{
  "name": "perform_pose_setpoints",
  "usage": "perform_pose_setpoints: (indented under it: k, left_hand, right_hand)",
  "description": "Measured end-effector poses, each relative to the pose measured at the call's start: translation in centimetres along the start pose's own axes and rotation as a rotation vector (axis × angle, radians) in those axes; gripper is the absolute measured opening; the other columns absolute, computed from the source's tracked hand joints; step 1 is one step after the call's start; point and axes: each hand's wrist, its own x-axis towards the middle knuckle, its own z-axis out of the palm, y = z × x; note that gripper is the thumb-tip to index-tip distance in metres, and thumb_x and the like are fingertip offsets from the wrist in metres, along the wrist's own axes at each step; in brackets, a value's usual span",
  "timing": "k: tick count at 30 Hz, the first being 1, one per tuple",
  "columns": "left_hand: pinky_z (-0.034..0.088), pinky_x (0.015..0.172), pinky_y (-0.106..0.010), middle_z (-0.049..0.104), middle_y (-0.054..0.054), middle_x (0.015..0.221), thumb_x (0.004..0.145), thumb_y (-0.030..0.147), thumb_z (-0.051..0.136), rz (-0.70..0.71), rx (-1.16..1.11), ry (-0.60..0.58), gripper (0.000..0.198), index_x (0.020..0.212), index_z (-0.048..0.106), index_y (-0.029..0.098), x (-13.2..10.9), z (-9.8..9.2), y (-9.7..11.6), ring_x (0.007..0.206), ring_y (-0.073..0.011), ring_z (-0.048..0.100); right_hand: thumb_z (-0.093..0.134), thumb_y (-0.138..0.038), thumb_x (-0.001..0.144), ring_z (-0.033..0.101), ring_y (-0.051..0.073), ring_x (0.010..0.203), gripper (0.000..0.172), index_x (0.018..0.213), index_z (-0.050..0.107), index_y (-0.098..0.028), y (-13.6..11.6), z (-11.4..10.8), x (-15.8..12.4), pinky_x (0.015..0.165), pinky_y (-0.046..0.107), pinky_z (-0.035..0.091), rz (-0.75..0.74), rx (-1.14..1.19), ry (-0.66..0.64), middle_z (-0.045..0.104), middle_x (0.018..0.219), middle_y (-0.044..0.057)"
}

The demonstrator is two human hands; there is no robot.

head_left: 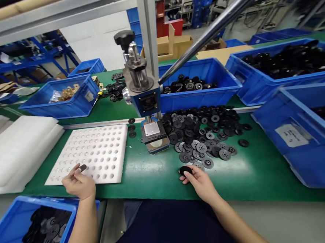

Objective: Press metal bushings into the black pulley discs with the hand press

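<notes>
The green table (144, 177) runs across the whole middle of the frame; approx. at center stands the hand press (147, 96), w/ a silver plate (152, 128) on its lower block; at left of it lies the white foam tray (108, 180), its left cols. of holes seem to have small shiny pcs. inside; right of the press, the pile of discs (201, 147) is spread, dark grey & black.

The left hand (81, 185), lower left, is over the near edge of the tray; its thumb & fingers seem to pinch the small dark piece (83, 167), but detail is too small to be sure what it is; the right hand (200, 181), lower center-right, grasps the black disc (185, 170), thumb on top & fingers below, just in front of the pile.

For good handling, IMO: keep the disc by its rim & flat, so both faces can be checked; hold it apart from the pile, otherwise it may get mixed or scratched; left hand should lift straight up, knuckles clear of nearby holes, so no other pc. is knocked; pinch must be firm but light, b/c a small pc. can slip easily.
</notes>
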Motion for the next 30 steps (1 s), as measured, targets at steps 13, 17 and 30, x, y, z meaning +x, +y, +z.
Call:
perform_pose_setpoints:
  k: [13, 17, 30]
  left_hand:
    - [0.052, 0.065, -0.027, 0.072, -0.004, 0.079, 0.068, 0.042, 0.080, -0.390, -0.619, -1.218, 0.038, 0.092, 0.060, 0.020, -15.2, 6.3, 12.6, 0.068, -0.0149, 0.065]
    - [0.050, 0.070, -0.029, 0.071, -0.004, 0.078, 0.069, 0.034, 0.080, -0.248, -0.533, -1.333, 0.029, 0.091, 0.069, 0.018, -17.2, 7.5, 10.8, 0.069, -0.0157, 0.062]
    - [0.054, 0.084, -0.034, 0.074, -0.008, 0.097, 0.082, 0.039, 0.071, -0.238, -0.580, -1.366, 0.032, 0.104, 0.068, 0.017, -17.1, 7.5, 8.7, 0.088, -0.0210, 0.069]
  right_hand:
    - [0.061, -0.041, 0.086, 0.073, 0.019, 0.076, 0.038, 0.114, 0.060, -0.016, -2.2, 2.3, 1.1, 0.070, 0.034, 0.060, -0.052, 0.039, -0.045, 0.073, 0.086, 0.007]
    - [0.052, -0.031, 0.091, 0.073, 0.021, 0.091, 0.035, 0.122, 0.061, -0.019, -2.3, 2.6, 1.0, 0.078, 0.037, 0.062, -0.178, -0.126, -0.022, 0.073, 0.106, 0.010]
    - [0.040, -0.010, 0.093, 0.040, 0.023, 0.144, 0.064, 0.154, 0.032, -0.025, -1.7, 4.0, 0.0, 0.116, 0.051, 0.040, -0.674, -0.626, -0.117, 0.040, 0.156, 0.012]
